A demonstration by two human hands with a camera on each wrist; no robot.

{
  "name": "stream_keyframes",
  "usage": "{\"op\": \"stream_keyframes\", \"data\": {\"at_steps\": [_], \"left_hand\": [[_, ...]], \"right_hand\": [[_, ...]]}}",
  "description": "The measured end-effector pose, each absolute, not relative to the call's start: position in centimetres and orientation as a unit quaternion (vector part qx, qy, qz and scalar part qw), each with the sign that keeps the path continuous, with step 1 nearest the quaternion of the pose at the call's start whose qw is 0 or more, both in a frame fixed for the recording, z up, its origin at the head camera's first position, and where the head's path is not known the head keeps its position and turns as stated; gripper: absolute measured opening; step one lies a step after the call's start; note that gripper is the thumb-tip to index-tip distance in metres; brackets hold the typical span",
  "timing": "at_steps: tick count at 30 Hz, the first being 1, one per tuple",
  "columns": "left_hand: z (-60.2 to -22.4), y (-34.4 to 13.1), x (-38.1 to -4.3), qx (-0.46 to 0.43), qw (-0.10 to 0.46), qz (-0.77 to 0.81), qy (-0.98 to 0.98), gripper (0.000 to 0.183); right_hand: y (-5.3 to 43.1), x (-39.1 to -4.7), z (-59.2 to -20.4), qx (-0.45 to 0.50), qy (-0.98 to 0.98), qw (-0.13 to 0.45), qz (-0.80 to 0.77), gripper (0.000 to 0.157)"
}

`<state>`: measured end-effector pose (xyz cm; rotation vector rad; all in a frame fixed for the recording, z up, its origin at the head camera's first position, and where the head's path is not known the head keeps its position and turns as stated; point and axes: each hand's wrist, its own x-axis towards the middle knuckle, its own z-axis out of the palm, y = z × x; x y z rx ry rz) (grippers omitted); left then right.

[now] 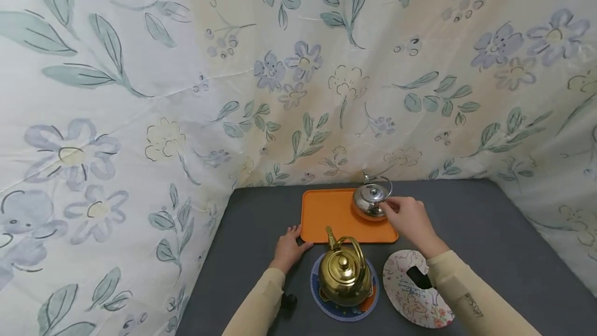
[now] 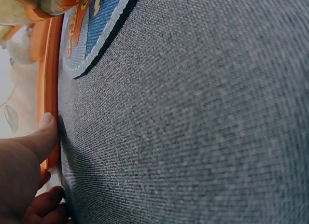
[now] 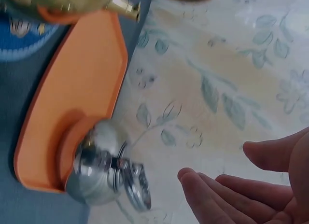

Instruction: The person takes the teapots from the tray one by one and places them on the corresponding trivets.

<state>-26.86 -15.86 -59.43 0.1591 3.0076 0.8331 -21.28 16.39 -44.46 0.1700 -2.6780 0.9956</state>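
A small silver kettle (image 1: 371, 201) stands on the right part of the orange tray (image 1: 326, 217), its spout toward the back. My right hand (image 1: 410, 219) is beside the kettle, its fingertips overlapping the kettle's side in the head view. The right wrist view shows a gap between thumb and fingers, with the silver kettle (image 3: 99, 163) apart from them. At the tray's front left corner my left hand (image 1: 287, 249) holds the rim, thumb along the front edge and fingers round the left side. In the left wrist view the thumb (image 2: 46, 132) lies against the orange rim.
A gold kettle (image 1: 344, 276) stands on a round blue mat (image 1: 342, 317) in front of the tray. To its right lies a round, pale patterned mat (image 1: 410, 294), partly under my right forearm. Flowered cloth (image 1: 303, 92) hangs behind and beside the grey tabletop (image 1: 252, 222).
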Motion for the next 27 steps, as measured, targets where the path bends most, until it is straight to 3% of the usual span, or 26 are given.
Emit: {"op": "stream_keyframes", "data": {"at_steps": [12, 21, 27], "left_hand": [[-59.3, -15.1, -27.5, 0.05, 0.012, 0.256, 0.965, 0.076], [-59.3, -15.2, -27.0, 0.046, 0.012, 0.262, 0.964, 0.075], [-59.2, -15.2, -27.0, 0.052, 0.008, 0.261, 0.964, 0.074]], "right_hand": [[18.9, -25.5, -44.1, 0.043, -0.932, 0.12, 0.34, 0.038], [19.6, -26.9, -44.5, 0.013, -0.94, 0.074, 0.334, 0.039], [20.1, -27.9, -44.8, 0.005, -0.943, 0.077, 0.323, 0.036]]}}
